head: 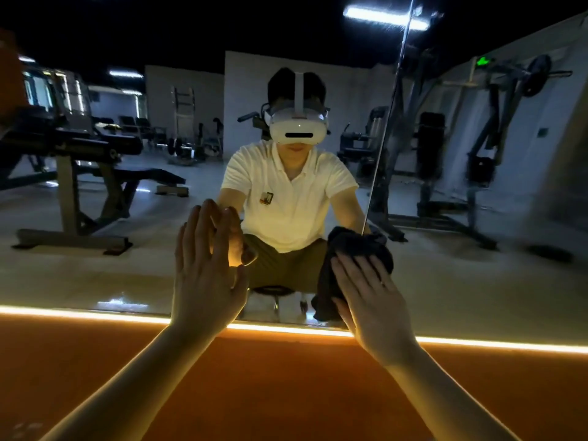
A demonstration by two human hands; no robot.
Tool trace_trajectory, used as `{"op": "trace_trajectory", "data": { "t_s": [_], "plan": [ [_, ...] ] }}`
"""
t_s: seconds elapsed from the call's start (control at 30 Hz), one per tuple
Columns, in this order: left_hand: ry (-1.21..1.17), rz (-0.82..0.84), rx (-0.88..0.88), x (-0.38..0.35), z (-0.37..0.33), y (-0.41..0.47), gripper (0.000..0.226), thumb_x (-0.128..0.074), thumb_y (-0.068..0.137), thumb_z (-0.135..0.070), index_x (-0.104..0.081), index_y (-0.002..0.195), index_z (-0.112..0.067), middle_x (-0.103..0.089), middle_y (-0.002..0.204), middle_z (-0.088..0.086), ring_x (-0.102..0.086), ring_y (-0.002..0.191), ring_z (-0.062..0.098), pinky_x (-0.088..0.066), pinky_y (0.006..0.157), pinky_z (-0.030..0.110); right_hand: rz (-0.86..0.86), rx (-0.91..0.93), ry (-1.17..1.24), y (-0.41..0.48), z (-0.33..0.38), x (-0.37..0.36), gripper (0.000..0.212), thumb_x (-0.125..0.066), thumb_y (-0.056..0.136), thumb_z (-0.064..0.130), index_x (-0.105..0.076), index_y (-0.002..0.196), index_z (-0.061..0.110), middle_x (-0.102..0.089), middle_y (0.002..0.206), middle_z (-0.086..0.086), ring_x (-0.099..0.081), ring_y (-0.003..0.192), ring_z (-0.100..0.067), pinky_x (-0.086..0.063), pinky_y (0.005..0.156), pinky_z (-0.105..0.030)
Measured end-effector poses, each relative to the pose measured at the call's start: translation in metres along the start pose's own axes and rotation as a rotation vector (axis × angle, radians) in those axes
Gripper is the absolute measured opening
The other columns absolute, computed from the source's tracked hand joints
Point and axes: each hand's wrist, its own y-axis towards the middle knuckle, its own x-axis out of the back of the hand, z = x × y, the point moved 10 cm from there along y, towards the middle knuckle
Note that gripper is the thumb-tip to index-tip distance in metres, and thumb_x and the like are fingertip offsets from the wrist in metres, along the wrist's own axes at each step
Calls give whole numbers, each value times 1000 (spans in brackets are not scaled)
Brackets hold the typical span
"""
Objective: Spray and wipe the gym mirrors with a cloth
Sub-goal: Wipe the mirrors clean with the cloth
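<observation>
A large wall mirror (133, 275) fills the view and reflects a crouching person in a white shirt and headset. My left hand (206, 275) lies flat against the glass low down, fingers together and pointing up, holding nothing. My right hand (372, 297) presses a dark cloth (353, 246) flat against the mirror just right of centre; the cloth bunches above my fingers and hangs down to the mirror's lower edge. No spray bottle is in view.
A glowing light strip (95, 315) runs along the mirror's bottom edge above an orange panel (286, 393). A vertical seam (386, 128) divides the mirror panels right of centre. Weight benches and machines show only as reflections.
</observation>
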Motion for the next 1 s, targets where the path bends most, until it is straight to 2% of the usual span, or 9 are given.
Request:
{"op": "trace_trajectory", "data": {
  "t_s": [0.1,0.17,0.3,0.37,0.47,0.57,0.67,0.8,1.0],
  "plan": [
    [-4,-4,-2,1,-2,0,82,-63,93,-23,-24,163,-4,-16,171,25,-12,160,40,-20,127,59,-20,-122,44,12,10,2,62,-47,106,34,-31,160,7,-21,169,-14,-21,157,-31,-22,126,-53],
    [-11,7,0,3,0,0,81,-63,93,-22,-26,162,-3,-18,171,24,-14,160,39,-23,125,62,-28,-129,74,25,31,-1,62,-49,107,33,-31,160,7,-21,169,-14,-19,157,-31,-20,127,-52],
    [-10,46,-15,7,7,0,70,-47,103,-31,-26,162,1,-20,171,23,-17,160,36,-19,127,58,-24,9,41,48,90,-9,66,-59,101,28,-31,159,10,-26,167,-12,-19,157,-30,-7,129,-50],
    [3,59,-23,8,13,-3,70,-53,99,-21,-28,161,2,-21,170,23,-17,160,36,-22,125,62,-7,115,29,51,125,-16,60,-52,101,23,-34,157,10,-33,164,-11,-25,154,-31,-1,129,-50],
    [33,85,-12,9,23,-7,80,-62,93,-18,-26,162,1,-19,171,22,-16,160,37,-24,123,64,40,228,21,48,154,-25,54,-38,101,20,-40,155,13,-40,160,-8,-33,149,-29,-6,129,-49],
    [32,51,-27,14,20,-3,80,-62,93,-22,-26,162,-1,-18,171,22,-15,160,37,-23,124,64,83,274,-7,36,145,-27,53,-36,103,20,-38,155,13,-39,162,-7,-32,151,-29,-12,129,-49],
    [0,14,-90,14,2,0,77,-57,97,-26,-23,162,-4,-19,171,24,-16,160,38,-22,124,64,140,288,-44,13,114,-24,64,-52,95,22,-36,157,13,-36,164,-8,-30,152,-29,-14,128,-50],
    [-41,55,-91,-1,-16,-1,84,-58,94,-23,-17,166,-12,-17,172,23,-16,160,40,-20,124,67,143,259,-142,-18,63,-13,71,-58,85,19,-43,154,12,-38,162,-10,-30,150,-31,-8,127,-50],
    [-43,55,-116,-15,-44,6,73,-60,95,-23,-34,161,-3,-17,171,23,-14,160,40,-18,124,67,155,196,-191,-19,23,-7,83,-70,81,17,-35,156,10,-29,164,-12,-26,152,-32,-9,128,-52]
  ]
}}
